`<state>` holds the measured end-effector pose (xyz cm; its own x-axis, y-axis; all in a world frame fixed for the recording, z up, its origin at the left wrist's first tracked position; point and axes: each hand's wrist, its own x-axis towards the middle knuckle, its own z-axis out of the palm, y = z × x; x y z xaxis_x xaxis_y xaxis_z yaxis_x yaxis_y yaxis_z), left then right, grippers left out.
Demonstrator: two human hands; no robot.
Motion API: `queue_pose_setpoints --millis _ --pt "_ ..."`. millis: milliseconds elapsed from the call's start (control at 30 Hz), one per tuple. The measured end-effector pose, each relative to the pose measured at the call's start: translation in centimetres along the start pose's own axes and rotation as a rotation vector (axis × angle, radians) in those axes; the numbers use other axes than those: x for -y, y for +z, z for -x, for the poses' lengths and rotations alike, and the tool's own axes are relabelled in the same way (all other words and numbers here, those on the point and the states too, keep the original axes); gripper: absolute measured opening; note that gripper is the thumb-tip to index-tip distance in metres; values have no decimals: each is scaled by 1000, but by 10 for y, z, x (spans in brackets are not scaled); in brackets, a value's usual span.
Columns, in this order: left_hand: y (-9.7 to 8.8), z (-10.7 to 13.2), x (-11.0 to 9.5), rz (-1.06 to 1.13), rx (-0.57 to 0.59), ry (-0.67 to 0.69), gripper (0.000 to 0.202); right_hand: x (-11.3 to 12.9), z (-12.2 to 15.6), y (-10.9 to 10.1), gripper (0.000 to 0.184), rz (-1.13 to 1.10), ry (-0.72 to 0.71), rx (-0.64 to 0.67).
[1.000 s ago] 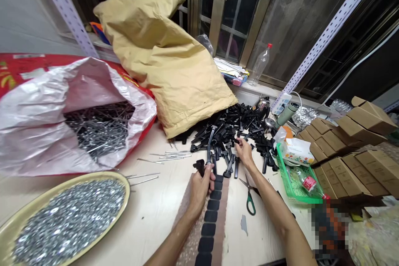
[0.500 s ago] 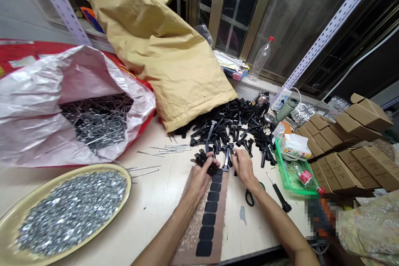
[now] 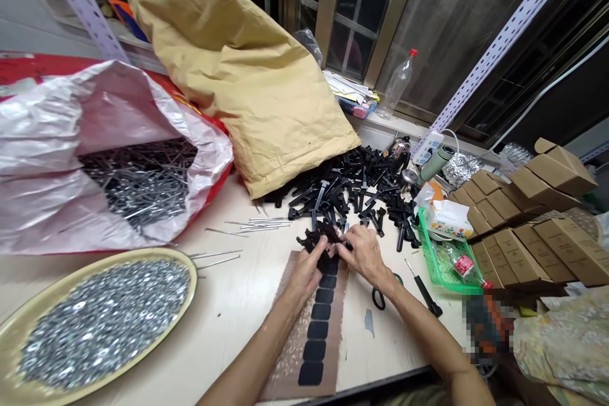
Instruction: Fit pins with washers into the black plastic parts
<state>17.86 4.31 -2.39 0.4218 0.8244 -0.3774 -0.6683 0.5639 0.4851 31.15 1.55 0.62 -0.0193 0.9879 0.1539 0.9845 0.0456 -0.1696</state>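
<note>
My left hand (image 3: 306, 268) is closed round a bunch of black plastic pieces (image 3: 311, 240), their ends sticking out past the fingers. My right hand (image 3: 365, 250) is right beside it, fingers bent around a black T-shaped piece (image 3: 348, 245) at the bunch; its far end is hidden. Below both hands lies a brown strip (image 3: 297, 355) with a row of black rounded squares (image 3: 314, 350) on it. Just beyond the fingers spreads a heap of black T-shaped plastic pieces (image 3: 366, 181).
Left stand a tray of metal washers (image 3: 109, 323) and an open sack of long nails (image 3: 143, 187). A large paper bag (image 3: 247, 89) leans behind. Scissors (image 3: 379, 298), a screwdriver-like tool (image 3: 425, 292), a green basket (image 3: 431, 263) and cardboard boxes (image 3: 509, 260) are to the right.
My right hand has moved left from the edge of the heap to the bunch in my left hand, and a black piece came with it. The left hand keeps its hold.
</note>
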Motion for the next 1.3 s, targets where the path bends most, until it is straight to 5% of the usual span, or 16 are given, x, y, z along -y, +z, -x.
queue_pose_setpoints --millis 133,333,467,633,800,1000,1133,1300 --pt "-2 0 -7 41 -89 -26 34 -7 -4 0 32 -19 -83 153" --pt "0 1 -12 127 -159 -138 10 -25 -11 -7 24 105 -111 142" --pt "1 0 -10 127 -182 -82 9 -21 -11 -6 22 -26 211 6" --pt "-3 1 -9 73 -115 -85 11 -5 -15 14 21 -43 417 175" --pt "-5 -1 -8 31 -110 -71 13 3 -12 8 19 -58 391 121" --pt "0 2 -4 0 -6 11 34 29 7 2 26 -153 155 -210" --pt "0 4 -2 -64 91 43 47 49 19 18 37 -139 101 -218" --pt "-2 6 -5 -170 94 28 45 55 32 11 50 -472 -21 -100"
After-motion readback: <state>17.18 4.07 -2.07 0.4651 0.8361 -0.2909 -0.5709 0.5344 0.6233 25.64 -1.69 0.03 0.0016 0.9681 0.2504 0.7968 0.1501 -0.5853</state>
